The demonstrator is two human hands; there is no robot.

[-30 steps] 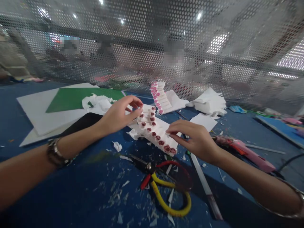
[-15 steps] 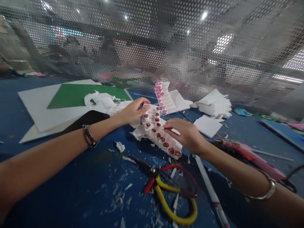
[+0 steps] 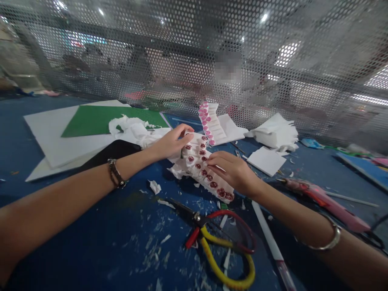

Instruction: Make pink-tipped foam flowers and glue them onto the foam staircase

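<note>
A white pleated paper piece (image 3: 203,171) dotted with dark red round marks lies in the middle, bent into two arms. My left hand (image 3: 172,142) grips its upper left end between thumb and fingers. The fingertips of my right hand (image 3: 232,169) are pinched together at its right side, by one of the red dots; whether they hold the paper's edge or something tiny is hidden. Just behind stands a similar white pleated piece (image 3: 216,125) with pink dots. Scissors (image 3: 197,218) with red and yellow handles lie open in front of my hands.
A pink glue gun (image 3: 329,204) and a white stick-like tool (image 3: 268,232) lie on the right. White paper squares (image 3: 266,161) and a crumpled white stack (image 3: 274,133) sit behind them. At left are a green sheet (image 3: 91,121) and white boards (image 3: 45,133). A perforated metal screen (image 3: 188,60) closes off the back.
My right hand has shifted slightly left against the dotted paper, fingertips still together. My left hand keeps its hold. The whole view has moved a little.
</note>
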